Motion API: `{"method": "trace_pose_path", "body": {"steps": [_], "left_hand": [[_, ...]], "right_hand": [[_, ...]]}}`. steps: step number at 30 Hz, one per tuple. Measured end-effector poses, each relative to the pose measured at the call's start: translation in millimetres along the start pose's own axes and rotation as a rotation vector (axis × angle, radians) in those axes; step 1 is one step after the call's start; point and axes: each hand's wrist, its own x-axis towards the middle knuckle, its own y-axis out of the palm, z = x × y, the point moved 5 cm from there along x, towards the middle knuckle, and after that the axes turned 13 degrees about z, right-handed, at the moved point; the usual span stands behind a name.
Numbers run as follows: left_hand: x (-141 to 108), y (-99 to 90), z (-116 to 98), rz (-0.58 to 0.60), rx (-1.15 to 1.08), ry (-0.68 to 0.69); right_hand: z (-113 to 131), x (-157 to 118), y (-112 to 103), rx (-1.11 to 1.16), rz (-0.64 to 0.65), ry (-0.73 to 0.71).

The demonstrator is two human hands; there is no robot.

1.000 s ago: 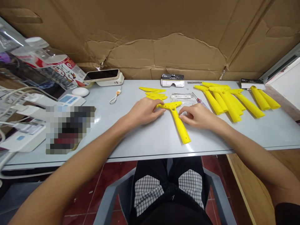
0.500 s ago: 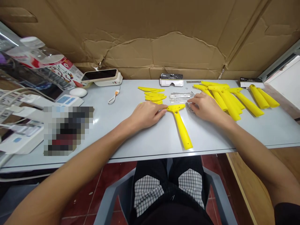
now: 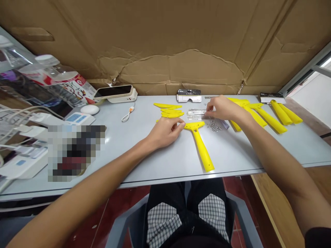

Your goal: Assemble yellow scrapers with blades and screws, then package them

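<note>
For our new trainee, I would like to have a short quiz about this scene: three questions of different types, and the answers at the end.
1. True or false: the left hand touches the head of the yellow T-shaped plastic handle nearest to the person.
2. What lies just to the right of that head?
a) a white rounded mouse
b) a scatter of small silver metal pieces
c) a clear plastic bottle
3. Which hand is nearer to the flat silver metal strips?

Key: 1 true; 2 b; 3 right hand.

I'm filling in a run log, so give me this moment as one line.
left hand: at yellow tool's head | right hand: at metal strips | nearby: small metal parts
</note>
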Motion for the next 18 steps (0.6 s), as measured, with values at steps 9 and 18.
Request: {"method": "trace_pose_path", "body": {"steps": [9, 18], "left_hand": [[-0.4, 7.4, 2.0, -0.007, 0.001, -0.005], [-1.2, 2.2, 3.1, -0.038, 0.003, 0.007]], "right_hand": [[-0.2, -1.7, 18.1, -0.154, -0.069, -0.057], [-3.0, 2.0, 26.0, -0.178, -0.039, -0.066]]}}
